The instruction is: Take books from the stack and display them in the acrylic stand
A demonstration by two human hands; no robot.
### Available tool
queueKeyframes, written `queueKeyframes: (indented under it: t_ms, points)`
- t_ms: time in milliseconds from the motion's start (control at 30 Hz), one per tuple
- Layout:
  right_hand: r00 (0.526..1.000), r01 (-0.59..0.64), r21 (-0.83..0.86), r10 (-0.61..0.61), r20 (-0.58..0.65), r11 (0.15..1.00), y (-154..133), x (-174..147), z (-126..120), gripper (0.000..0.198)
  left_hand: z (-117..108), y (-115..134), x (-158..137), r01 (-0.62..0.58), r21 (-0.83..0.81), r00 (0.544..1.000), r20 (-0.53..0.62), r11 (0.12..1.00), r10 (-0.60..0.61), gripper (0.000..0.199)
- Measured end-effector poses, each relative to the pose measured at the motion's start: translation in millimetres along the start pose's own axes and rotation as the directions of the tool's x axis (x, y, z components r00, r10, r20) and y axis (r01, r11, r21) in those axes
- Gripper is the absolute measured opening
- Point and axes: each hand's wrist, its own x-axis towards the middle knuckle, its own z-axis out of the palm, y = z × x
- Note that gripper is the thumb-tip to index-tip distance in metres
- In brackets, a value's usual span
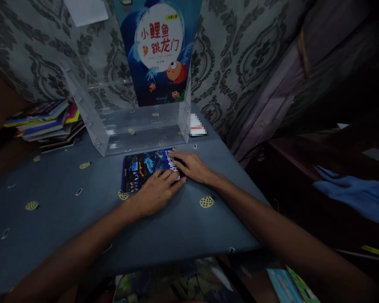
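On the blue-grey surface (58, 198), a clear rack (87, 111) stands at twelve o'clock from the dark book (148, 164), just behind it, closing off the far side. A tall picture book (161, 54) stands upright at the rack's back, near the patterned wall (221, 54). A pile of books (50, 124) sits at ten o'clock, well apart, and a small white card (197, 125) lies at one o'clock, beside the rack. A blue cloth (356, 191) hangs off to three o'clock, beyond the surface. The left hand (154, 191) comes in from seven o'clock, palm down, fingers slightly bent and loosely spread; the right hand (194, 167) comes in from four o'clock, fingers stretched toward nine. Both sets of fingers rest on the book's right-hand part, loosely open, without closing round it; whether a fingertip hooks its edge I cannot tell. The dark book lies flat beneath them, its left part uncovered.
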Motion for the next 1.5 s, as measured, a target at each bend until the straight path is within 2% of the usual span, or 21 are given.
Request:
queueKeyframes:
  t_ms: [167,400,633,767,1067,1200,1500]
  points:
    - [0.997,0.023,-0.055,-0.019,0.077,0.998,-0.1,-6.5,-2.7,0.043,-1.4,3.2,0.4,-0.010,0.020,1.000,-0.002,1.000,0.010,0.042]
    - [0.987,0.048,-0.153,-0.023,0.160,0.987,-7.8,-26.7,-9.7,0.051,5.2,2.5,-5.3,-0.034,0.016,0.997,-0.065,0.999,0.035,0.035]
    - [0.971,0.058,-0.226,-0.002,0.241,0.972,-14.6,-38.3,-14.5,0.054,9.2,5.1,-6.6,-0.009,-0.033,0.996,-0.089,0.999,0.006,0.034]
    - [0.965,0.075,-0.242,-0.010,0.261,0.967,-13.2,-37.8,-15.2,0.055,8.2,6.2,-9.9,-0.009,-0.015,0.997,-0.082,1.000,0.008,0.036]
    - [0.955,0.106,-0.225,-0.035,0.296,0.969,-10.4,-39.0,-18.9,0.061,12.5,9.5,-13.9,0.040,0.006,0.986,-0.159,0.999,-0.039,0.033]
    - [0.955,0.108,-0.218,-0.040,0.295,0.970,-10.9,-38.8,-19.8,0.061,10.0,10.2,-16.0,0.029,0.005,0.991,-0.134,1.000,-0.028,0.033]
    - [0.953,0.104,-0.217,-0.035,0.302,0.971,-7.7,-38.5,-19.7,0.062,10.0,7.5,-37.1,0.056,-0.004,0.987,-0.151,0.998,-0.056,0.035]
